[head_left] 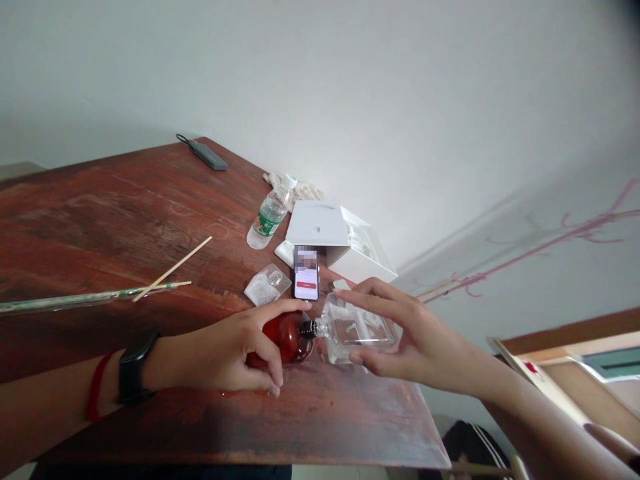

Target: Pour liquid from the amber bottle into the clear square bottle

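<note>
Left hand (pixel 260 340) clamped round red bottle (pixel 289 332), above the near part of the bench (pixel 150 200). Right hand (pixel 407 320) grips clear square bottle (pixel 355 332) between thumb and fingers, its neck at the red one's black mouth (touching or just short, cannot tell). Lit phone (pixel 306 275) lies just beyond.

Nothing seems legible; phone screen (pixel 307 288) and bottle label (pixel 266 225) too small.

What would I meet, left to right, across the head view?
Red bracelet, black wristband, dark grey strapped device, clear plastic bottle with green label, black-rimmed phone, clear square bottle, pink branching wall decoration.
</note>
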### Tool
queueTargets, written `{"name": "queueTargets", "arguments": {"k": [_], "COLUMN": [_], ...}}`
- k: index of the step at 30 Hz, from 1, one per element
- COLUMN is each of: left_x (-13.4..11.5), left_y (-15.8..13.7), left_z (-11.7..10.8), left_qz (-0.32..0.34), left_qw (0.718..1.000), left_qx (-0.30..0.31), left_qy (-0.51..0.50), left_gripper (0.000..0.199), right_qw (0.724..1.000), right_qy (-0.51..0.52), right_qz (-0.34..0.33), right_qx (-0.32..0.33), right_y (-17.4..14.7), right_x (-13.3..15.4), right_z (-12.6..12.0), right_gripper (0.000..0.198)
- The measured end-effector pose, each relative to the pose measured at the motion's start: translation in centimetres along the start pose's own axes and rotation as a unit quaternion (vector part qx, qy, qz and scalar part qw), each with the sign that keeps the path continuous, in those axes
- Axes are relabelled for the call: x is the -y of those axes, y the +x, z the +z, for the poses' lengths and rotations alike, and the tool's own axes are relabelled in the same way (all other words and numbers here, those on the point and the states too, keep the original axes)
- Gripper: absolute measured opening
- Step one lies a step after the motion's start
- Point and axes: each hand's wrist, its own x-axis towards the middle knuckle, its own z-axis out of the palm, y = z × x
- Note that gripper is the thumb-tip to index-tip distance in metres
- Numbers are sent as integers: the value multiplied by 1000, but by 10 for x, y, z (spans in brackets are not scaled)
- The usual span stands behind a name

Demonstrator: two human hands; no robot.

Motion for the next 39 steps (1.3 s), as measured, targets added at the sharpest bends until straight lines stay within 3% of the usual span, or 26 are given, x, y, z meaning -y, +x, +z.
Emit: {"name": "queueTargets", "arguments": {"k": [28, 39], "left_x": [-1, -3], "left_y": [-3, 0], "left_z": [-3, -4], "left_qz": [-4, 2], "left_qw": [1000, 1000], "left_qx": [-7, -9], "left_qy": [-29, -27], "left_gripper": [18, 20], "right_qw": [999, 999], "right_qy": [-18, -33], "right_qz": [20, -15], "right_qx": [31, 13], "right_y": [8, 12], "right_x": [14, 19], "right_z": [-10, -14], "right_gripper": [68, 68]}}
